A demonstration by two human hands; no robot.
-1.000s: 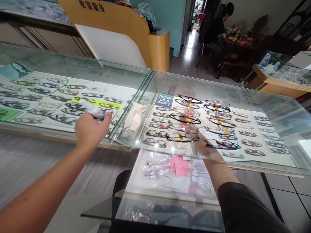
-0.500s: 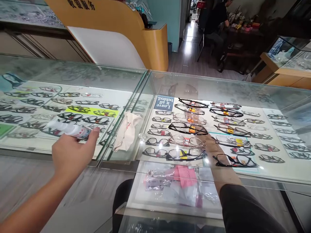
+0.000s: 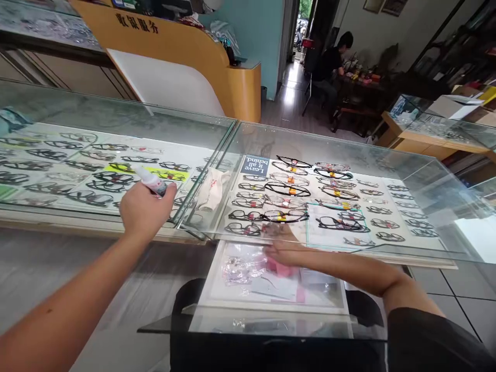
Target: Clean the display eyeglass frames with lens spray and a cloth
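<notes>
Teal wall (image 3: 258,31) and a curved yellow-brown desk (image 3: 244,85) filled the far side of the shop, where a seated person (image 3: 327,64) in black bent towards a crowded table. Nearer, two glass showcases met at a seam, the left case (image 3: 116,111) and the right case (image 3: 349,142), both laid with rows of eyeglasses (image 3: 287,189).

The wearer's left hand (image 3: 144,209) was closed round a white bottle (image 3: 155,185), the thumb along its lower end. The bottle was tilted, its narrow white tip towards the far left, and was held near the left case's near right corner. Just across the seam, by the left edge of the right case, lay a crumpled pale cloth (image 3: 213,190), out of either hand; whether it rested on the glass or under it was hard to tell.

Below the right case's near edge a shallow drawer (image 3: 271,306) stood pulled out. The right hand (image 3: 284,250) was at its far edge, blurred, just beside or touching a pink bundle (image 3: 281,268); its grip could not be told. Clear packets (image 3: 238,268) lay towards the drawer's left edge.

As a judgement, the bottle and the drawer had been dealt with so far: one taken up, the other drawn out. Nothing showed lifted clear of the drawer, so the right hand's part looked unfinished.
</notes>
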